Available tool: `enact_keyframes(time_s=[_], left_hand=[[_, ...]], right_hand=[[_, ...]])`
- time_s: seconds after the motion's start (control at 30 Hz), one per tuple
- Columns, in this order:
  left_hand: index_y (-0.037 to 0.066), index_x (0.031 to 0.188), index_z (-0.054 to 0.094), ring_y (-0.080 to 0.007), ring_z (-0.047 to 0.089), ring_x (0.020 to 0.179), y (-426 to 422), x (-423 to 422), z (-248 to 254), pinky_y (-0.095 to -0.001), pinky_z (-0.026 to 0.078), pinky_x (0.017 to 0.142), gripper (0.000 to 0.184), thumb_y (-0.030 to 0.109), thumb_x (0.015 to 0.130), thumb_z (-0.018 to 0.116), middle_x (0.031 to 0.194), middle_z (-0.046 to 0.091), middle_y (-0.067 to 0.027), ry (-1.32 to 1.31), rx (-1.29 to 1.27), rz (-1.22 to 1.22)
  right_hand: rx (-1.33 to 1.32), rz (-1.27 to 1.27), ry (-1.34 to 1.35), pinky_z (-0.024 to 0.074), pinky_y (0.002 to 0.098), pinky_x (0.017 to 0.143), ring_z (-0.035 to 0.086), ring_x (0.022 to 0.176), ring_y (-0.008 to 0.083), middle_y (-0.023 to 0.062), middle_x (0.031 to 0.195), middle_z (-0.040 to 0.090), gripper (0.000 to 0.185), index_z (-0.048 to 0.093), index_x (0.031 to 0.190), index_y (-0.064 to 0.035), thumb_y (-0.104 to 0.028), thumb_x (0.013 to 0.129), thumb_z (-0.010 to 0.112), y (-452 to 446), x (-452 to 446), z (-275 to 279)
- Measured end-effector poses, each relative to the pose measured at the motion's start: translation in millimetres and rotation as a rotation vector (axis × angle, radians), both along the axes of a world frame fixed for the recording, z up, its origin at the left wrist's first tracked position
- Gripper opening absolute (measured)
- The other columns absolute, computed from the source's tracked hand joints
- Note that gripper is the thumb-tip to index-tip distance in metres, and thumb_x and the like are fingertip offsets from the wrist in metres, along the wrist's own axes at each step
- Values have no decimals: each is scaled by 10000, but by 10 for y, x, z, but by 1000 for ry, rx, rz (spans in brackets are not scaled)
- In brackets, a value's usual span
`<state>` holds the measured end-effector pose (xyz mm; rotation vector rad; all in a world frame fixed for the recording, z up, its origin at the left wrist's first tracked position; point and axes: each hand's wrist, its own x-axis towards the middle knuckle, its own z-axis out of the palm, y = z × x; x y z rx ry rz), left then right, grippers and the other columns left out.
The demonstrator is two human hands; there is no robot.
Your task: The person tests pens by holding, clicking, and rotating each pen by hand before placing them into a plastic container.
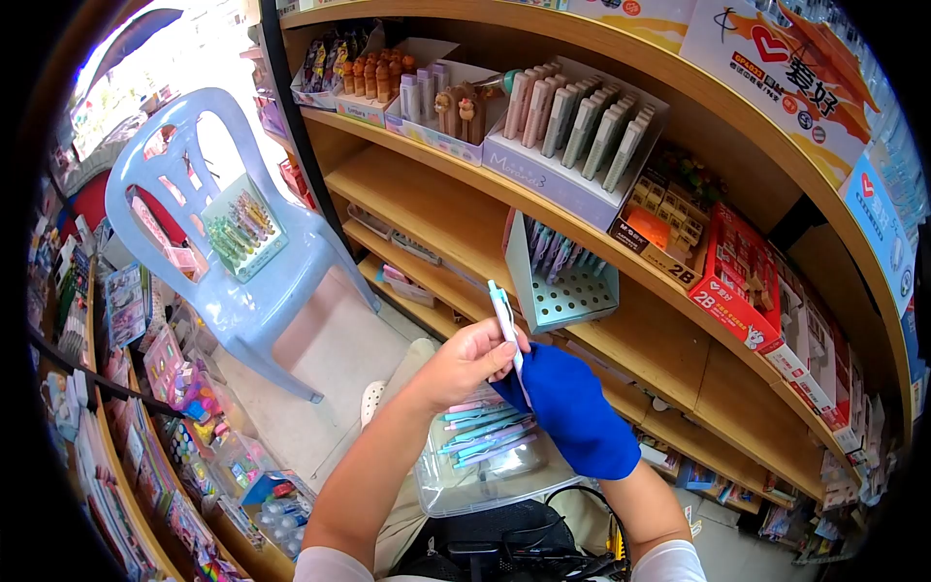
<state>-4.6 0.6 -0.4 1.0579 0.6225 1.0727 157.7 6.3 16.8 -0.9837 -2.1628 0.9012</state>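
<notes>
My left hand (473,364) pinches a pen (503,315) with a pale body and a light teal end, held upright at an angle. A blue cloth (587,412) drapes over my right hand, hiding its fingers, and lies against the pen's lower part. Below both hands, a clear plastic bin (465,502) rests on my lap. Several teal, pink and lilac pens (490,436) lie in it. Just beyond my hands, a display box (572,308) with a perforated insert stands tilted on a shelf, some pens in its back rows.
A blue plastic chair (262,315) stands at left, carrying a box of pens (242,233). Wooden shelves (417,184) curve across the front and right, with a Morandi pen box (553,179) and red 2B boxes (737,281). Stationery racks (107,456) line the lower left.
</notes>
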Motion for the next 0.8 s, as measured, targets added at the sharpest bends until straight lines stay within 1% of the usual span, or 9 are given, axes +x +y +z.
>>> enact_keyframes(time_s=[0.1, 0.13, 0.23, 0.37, 0.47, 0.57, 0.67, 0.77, 0.8], left_hand=[[62, 920, 523, -50, 461, 661, -7, 70, -2, -184, 377, 604, 183, 220, 853, 586, 769, 525, 23, 58, 26, 140], [64, 913, 525, -51, 465, 657, -8, 84, -13, -186, 381, 602, 174, 207, 846, 597, 766, 525, 24, 79, 43, 188], [66, 889, 527, -54, 467, 647, -2, 81, -46, -191, 386, 593, 168, 184, 824, 627, 755, 522, 26, 87, 15, 199], [71, 881, 525, -62, 464, 669, 4, 61, -74, -198, 388, 613, 173, 216, 837, 608, 775, 522, 16, 58, 45, 141], [69, 880, 524, -68, 458, 681, 1, 33, -61, -200, 383, 623, 181, 235, 850, 588, 791, 522, 8, 36, 59, 103], [70, 871, 523, -68, 451, 679, 15, 12, -69, -200, 378, 623, 177, 241, 862, 569, 782, 514, 10, 16, 71, 111], [77, 853, 521, -64, 442, 663, 22, 7, -69, -199, 375, 619, 159, 231, 872, 557, 744, 499, 22, -10, 81, 141], [73, 860, 520, -67, 436, 664, 22, -3, -73, -199, 368, 615, 166, 233, 866, 565, 753, 500, 16, -26, 73, 159], [68, 868, 521, -69, 436, 666, 24, -11, -78, -199, 365, 614, 180, 241, 860, 572, 764, 505, 9, -26, 73, 173]], right_hand=[[36, -56, -11, 437, 377, 524, 578, 639, 314, 129, 748, 592, 211, 581, 795, -69, -276, 811, 541, 33, 0, -91], [43, -90, -69, 442, 383, 524, 580, 648, 315, 127, 756, 589, 206, 576, 794, -74, -277, 808, 545, 34, -16, -127], [99, -110, -131, 449, 397, 536, 581, 663, 324, 125, 770, 578, 194, 561, 789, -84, -278, 797, 560, 21, -5, -88], [216, -88, -145, 446, 399, 563, 575, 694, 327, 135, 783, 573, 170, 562, 807, -93, -261, 788, 569, 38, 42, -124], [182, -19, -54, 444, 385, 597, 570, 723, 327, 144, 799, 573, 151, 572, 827, -89, -235, 788, 564, 43, 51, -86], [107, 29, -133, 450, 341, 660, 565, 750, 305, 141, 828, 583, 154, 576, 905, -41, -102, 767, 605, 3, 67, 54], [25, 68, 73, 440, 350, 653, 552, 748, 301, 131, 828, 573, 163, 578, 881, -43, -93, 736, 632, -38, 81, 148], [74, 64, 26, 436, 346, 678, 544, 778, 301, 120, 870, 569, 196, 573, 899, -51, -93, 720, 642, -29, 98, 142], [114, 58, -41, 435, 345, 688, 541, 790, 302, 121, 882, 566, 207, 567, 924, -53, -81, 728, 625, -29, 96, 155]])
